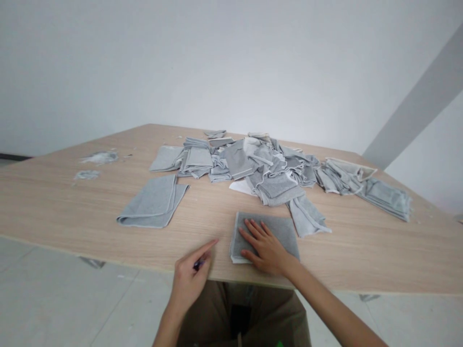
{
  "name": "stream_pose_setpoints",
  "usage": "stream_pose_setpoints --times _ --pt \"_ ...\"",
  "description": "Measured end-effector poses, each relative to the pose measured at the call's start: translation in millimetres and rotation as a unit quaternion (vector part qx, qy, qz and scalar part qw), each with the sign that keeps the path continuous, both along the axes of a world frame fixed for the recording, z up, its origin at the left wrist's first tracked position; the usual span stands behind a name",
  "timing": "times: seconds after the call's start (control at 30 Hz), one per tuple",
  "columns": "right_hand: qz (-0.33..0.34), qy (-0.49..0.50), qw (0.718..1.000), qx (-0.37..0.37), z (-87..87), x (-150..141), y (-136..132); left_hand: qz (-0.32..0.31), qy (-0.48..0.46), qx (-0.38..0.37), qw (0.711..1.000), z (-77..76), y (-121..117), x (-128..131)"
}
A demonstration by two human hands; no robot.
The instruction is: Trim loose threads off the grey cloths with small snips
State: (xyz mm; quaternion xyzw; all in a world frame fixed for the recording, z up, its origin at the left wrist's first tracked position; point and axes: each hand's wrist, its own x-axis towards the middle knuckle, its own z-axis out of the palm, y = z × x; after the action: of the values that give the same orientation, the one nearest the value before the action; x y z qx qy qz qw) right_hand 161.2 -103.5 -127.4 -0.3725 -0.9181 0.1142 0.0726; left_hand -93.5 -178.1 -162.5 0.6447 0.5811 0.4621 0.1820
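Observation:
My right hand (263,246) lies flat, fingers spread, on a small folded grey cloth (285,230) near the table's front edge. To its left, my left hand (190,277) hovers at the table edge. Its index finger is stretched toward the cloth and the other fingers are curled around a small dark thing that I cannot make out. Behind the folded cloth lies a loose pile of grey cloths (260,166).
A larger folded grey cloth (154,202) lies to the left on the wooden table (54,202). More stacked cloths (383,195) sit at the right. Bits of grey lint (99,157) lie at the far left. A white wall stands behind.

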Motion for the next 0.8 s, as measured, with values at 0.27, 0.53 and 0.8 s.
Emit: stream_pose_setpoints --times 0.27,0.53,0.8 --pt "0.01 -0.037 0.999 -0.004 15.4 2 -14 -0.001 -0.018 -0.024 1.0 4.6 -2 1" --pt "-0.024 -0.168 0.973 0.159 2.4 -33 -26 -0.004 -0.018 -0.017 1.0 3.5 -4 3" --pt "-0.101 -0.1 0.976 0.162 43.5 -14 2 0.005 -0.013 0.022 1.0 5.3 -8 6"
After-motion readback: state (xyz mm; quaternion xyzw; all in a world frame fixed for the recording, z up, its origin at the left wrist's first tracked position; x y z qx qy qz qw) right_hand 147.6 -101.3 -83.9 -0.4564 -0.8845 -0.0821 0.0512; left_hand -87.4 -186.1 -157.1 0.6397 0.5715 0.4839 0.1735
